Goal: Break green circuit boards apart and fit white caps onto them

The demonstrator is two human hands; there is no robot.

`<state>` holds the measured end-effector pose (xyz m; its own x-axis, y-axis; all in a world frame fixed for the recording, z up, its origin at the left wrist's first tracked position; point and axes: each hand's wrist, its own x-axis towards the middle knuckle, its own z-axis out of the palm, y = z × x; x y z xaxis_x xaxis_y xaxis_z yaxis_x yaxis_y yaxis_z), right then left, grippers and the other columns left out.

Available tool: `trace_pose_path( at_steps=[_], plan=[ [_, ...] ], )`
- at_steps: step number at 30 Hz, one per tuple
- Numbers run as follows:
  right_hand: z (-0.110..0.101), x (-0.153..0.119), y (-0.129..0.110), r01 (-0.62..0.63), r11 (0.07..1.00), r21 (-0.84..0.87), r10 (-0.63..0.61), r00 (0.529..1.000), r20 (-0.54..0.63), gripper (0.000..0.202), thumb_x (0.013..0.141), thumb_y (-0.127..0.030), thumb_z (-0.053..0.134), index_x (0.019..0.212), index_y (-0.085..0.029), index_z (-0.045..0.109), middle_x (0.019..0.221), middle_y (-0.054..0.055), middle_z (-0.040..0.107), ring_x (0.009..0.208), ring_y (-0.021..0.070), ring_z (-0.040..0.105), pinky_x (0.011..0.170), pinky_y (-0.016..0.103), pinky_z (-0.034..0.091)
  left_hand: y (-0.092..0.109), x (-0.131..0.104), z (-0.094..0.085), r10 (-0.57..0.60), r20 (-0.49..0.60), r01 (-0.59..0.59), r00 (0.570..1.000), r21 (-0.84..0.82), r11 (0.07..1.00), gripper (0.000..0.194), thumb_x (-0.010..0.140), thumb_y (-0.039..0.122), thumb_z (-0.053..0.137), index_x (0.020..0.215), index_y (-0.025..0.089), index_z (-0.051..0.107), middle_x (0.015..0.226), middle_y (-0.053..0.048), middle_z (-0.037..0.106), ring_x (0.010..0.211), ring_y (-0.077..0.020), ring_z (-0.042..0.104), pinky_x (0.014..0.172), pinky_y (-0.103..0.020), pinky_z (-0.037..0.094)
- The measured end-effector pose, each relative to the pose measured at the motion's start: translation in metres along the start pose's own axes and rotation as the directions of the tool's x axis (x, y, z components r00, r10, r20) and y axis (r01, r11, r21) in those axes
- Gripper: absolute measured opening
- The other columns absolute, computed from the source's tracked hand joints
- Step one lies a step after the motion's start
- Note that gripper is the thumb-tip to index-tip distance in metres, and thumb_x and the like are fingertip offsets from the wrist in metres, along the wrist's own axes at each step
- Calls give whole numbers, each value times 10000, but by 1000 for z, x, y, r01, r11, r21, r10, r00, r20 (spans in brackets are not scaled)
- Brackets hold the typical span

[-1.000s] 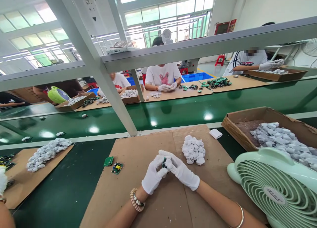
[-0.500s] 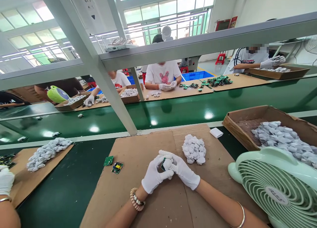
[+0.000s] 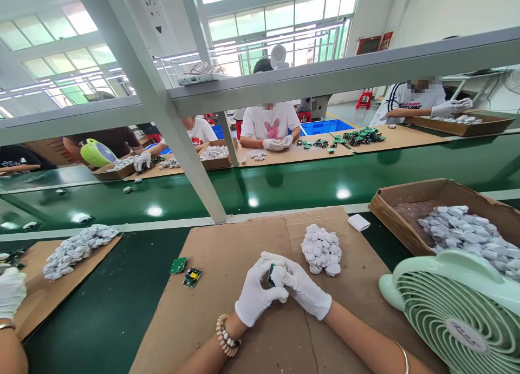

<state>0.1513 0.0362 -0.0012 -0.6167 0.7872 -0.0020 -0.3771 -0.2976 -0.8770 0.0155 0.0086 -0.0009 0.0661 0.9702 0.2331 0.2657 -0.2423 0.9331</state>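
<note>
Across the bright workroom, gloved co-workers (image 3: 278, 145) sit along the far side of the green line, and here on the near counter (image 3: 93, 303) a cardboard sheet (image 3: 219, 241) makes the work surface. Centre stage: the small circuit board (image 3: 270, 275), up off the cardboard, between two white-gloved hands! The left hand (image 3: 257, 293) grips it from one side, thumb curled round in front; the right hand (image 3: 306, 288) closes on it from the other, fingertips meeting the left's. Something white sits against the board's face, a piece or a glove tip, I cannot tell which.

What counts here, I'd judge, is a steady left grip on the edges, with light, even fingertip pressure from the right, since parts on a board like this could bend. Cotton may snag, too, so no dragging!

Right of the hands, a pile of white pieces (image 3: 322, 249) lies within easy reach; to the left, a green board (image 3: 177, 265) and a board with a yellow part (image 3: 192, 277) lie side by side, well clear of the elbows.
</note>
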Motion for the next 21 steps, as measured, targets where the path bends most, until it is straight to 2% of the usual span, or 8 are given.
trace_pose_path(
  at_steps=[2,5,7,10,13,17,19,21],
  plan=[
    [-1,1,1,6,1000,2,-6,1000,4,635,688,-541,657,1200,-179,554,912,45,624,855,181,558,886,360,411,-2,0,1,15,8,-15,1000,-32,999,531,482,484,786,893,167,671,837,-54,634,799,-223,555,764,-351,464],
    [-2,3,4,26,999,-39,-24,999,47,698,717,-550,624,1278,-162,476,703,0,612,648,151,560,861,391,427,-2,-1,0,23,2,-23,1000,-69,997,460,598,496,716,906,162,648,845,-58,623,788,-207,557,750,-339,460],
    [-1,2,6,43,999,-20,-41,996,75,766,725,-605,572,1318,-143,424,645,-3,610,637,166,576,866,415,427,2,-2,-1,40,-19,-41,999,-67,997,411,647,494,679,877,157,632,811,-47,608,751,-186,547,719,-320,455],
    [4,0,3,13,997,76,-18,997,75,780,743,-677,467,1320,-153,424,966,102,655,939,230,589,921,428,401,8,-2,-3,85,-23,-85,996,-34,996,369,662,503,666,771,155,610,714,-26,578,700,-169,517,675,-297,438],
    [9,-3,-3,-27,991,134,18,997,70,655,787,-599,495,1300,-192,454,1236,119,551,1122,241,513,971,424,369,9,-2,-4,132,-29,-132,991,8,991,388,635,530,689,732,163,607,662,-19,571,691,-173,515,667,-298,438],
    [10,-3,-4,-16,992,127,15,1000,11,550,812,-502,537,1271,-202,492,1159,82,613,1143,223,505,1031,403,314,-1,-2,-5,288,-94,-274,953,136,952,509,545,557,738,891,198,634,757,-34,613,747,-199,548,703,-331,456],
    [8,-3,-3,-18,995,93,18,1000,-1,522,826,-483,526,1268,-207,494,1132,71,632,1124,219,522,1033,406,317,-6,-3,-6,373,-82,-351,924,203,914,556,572,559,720,1004,222,621,831,-48,628,803,-214,560,743,-352,455],
    [4,-2,-1,-19,1000,16,19,1000,14,497,832,-464,528,1263,-220,498,1219,71,589,1151,227,505,1028,419,330,-7,-4,-8,404,-37,-384,914,242,891,556,609,567,689,1046,231,614,842,-52,630,828,-216,555,771,-358,444]
  ],
)
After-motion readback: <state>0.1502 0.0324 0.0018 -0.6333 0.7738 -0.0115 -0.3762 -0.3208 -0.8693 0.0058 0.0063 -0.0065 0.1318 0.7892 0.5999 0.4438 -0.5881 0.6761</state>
